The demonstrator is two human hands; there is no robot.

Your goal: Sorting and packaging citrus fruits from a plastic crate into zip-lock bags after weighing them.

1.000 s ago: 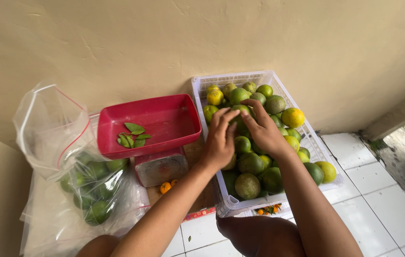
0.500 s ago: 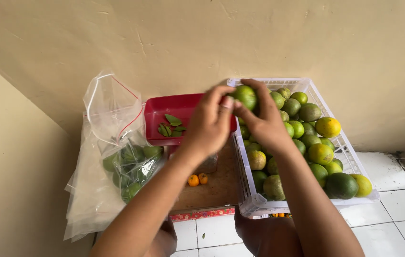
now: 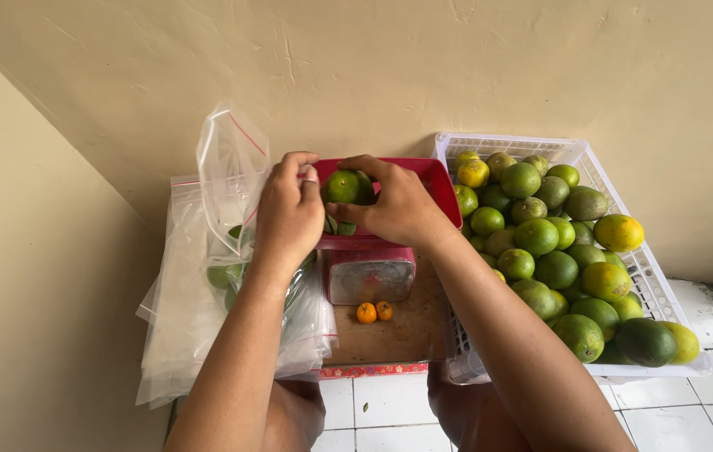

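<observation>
- Nearest the camera, two bare forearms are seen rising from the bottom edge over a white tiled floor [image 3: 373, 410].
- Between the forearms, two small orange fruits [image 3: 375, 311] are noted lying side by side on a brown wooden board [image 3: 390, 335], just in front of a weighing scale [image 3: 370, 274].
- To the left, a heap of clear zip bags [image 3: 180, 335] is recorded; green fruit shows through one, and the uppermost bag [image 3: 231, 167] stands open-mouthed.
- The left hand [image 3: 288, 213] is curled, fingertips bent toward the green lime [image 3: 348, 186]; whether actual contact is made cannot be told.
- The right hand [image 3: 398, 205] is closed on the lime, thumb below and fingers arched over the top; it is the hand seen to bear it.
- The lime is held between both hands, above the red tray [image 3: 440, 188] on the scale; it lies just right of the left hand and left of the right palm. Being roundish, no long axis can be made out.
- Farther right, a white plastic crate [image 3: 624, 243] full of green and yellow limes is set against the beige wall [image 3: 457, 67].
</observation>
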